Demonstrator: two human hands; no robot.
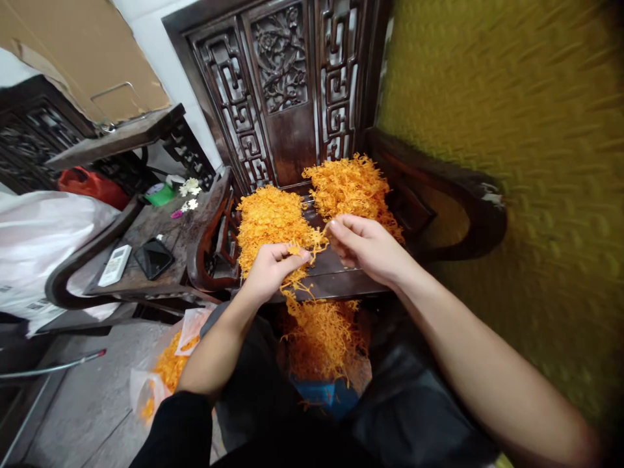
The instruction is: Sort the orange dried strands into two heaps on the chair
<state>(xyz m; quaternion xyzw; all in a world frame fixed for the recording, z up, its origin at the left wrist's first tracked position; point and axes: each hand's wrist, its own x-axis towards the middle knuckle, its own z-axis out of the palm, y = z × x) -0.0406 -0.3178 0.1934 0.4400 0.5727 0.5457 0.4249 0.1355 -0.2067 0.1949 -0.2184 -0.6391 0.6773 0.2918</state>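
My left hand [275,268] is closed, thumb against fingers, on an orange sprig [318,240] that looks like thin branching plastic. The fingers of my right hand [358,246] pinch the other side of the same sprig. Both hands are above the front of a dark wooden chair seat [336,281]. A dense orange pile [270,214] lies on the seat behind my left hand, and a looser, stringier orange heap [348,188] sits behind my right. More orange strands [324,335] hang or lie below the seat edge, over something blue [324,392].
A carved chair back [292,140] rises behind the piles, with a curved armrest [482,221] at right. Left is a wooden side table [160,273] with a black phone [153,257], a white box [115,265] and green tape [160,194]. A plastic bag with orange pieces [170,364] stands on the floor.
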